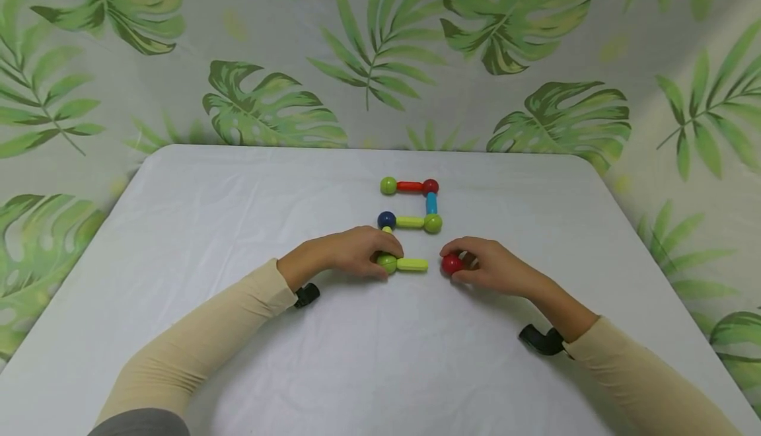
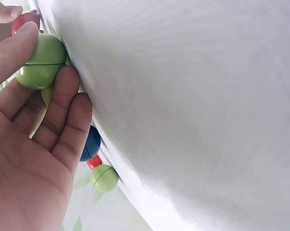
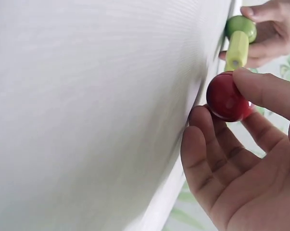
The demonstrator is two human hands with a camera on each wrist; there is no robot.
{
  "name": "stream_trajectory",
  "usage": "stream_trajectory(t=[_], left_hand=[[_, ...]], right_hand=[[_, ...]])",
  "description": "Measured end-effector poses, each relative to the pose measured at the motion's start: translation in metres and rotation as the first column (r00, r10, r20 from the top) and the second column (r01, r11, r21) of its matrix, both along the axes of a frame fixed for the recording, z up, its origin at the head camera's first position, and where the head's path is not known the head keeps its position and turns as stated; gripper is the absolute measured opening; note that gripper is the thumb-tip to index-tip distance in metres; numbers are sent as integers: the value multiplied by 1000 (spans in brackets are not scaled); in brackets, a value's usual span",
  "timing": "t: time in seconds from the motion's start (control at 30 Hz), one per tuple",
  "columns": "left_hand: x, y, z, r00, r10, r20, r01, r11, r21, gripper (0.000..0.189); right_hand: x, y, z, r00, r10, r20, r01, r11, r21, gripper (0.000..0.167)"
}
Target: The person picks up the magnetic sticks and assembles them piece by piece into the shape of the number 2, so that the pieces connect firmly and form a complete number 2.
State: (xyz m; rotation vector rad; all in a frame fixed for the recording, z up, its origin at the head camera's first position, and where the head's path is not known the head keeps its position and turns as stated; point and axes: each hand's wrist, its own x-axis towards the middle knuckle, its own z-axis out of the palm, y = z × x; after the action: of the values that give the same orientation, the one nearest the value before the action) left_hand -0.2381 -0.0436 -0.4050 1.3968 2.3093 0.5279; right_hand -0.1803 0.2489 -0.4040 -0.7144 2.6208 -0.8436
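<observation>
A zigzag chain of coloured balls and short rods lies on the white table. My left hand [image 1: 364, 253] grips the light green ball [image 1: 386, 263] at its near end, thumb and fingers on either side. From that ball a yellow-green rod [image 1: 413, 264] points right, its tip free. Just past the tip, my right hand [image 1: 489, 266] pinches a red ball [image 1: 451, 264] between thumb and fingers, with a small gap between ball and rod. In the right wrist view the rod's end [image 3: 236, 62] faces the red ball [image 3: 226, 98].
Farther back, the chain runs through a dark blue ball [image 1: 386, 220], a yellow-green rod [image 1: 410, 222], a green ball [image 1: 433, 223], a blue rod [image 1: 431, 203], a dark red ball [image 1: 431, 187] and a red rod [image 1: 409, 186] to a green ball [image 1: 388, 185]. Leaf-patterned cloth [image 1: 380, 59] hangs behind.
</observation>
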Motion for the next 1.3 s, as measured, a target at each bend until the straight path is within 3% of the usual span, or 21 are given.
stream_trajectory(t=[0.47, 1.3], left_hand=[[-2, 1, -1, 1000, -5, -1, 5, 1000, 15, 36], [-3, 4, -1, 1000, 10, -1, -10, 1000, -1, 35]], right_hand=[[-5, -18, 0, 1000, 14, 27, -15, 1000, 9, 40], [-8, -17, -2, 999, 37, -28, -36, 999, 31, 40]])
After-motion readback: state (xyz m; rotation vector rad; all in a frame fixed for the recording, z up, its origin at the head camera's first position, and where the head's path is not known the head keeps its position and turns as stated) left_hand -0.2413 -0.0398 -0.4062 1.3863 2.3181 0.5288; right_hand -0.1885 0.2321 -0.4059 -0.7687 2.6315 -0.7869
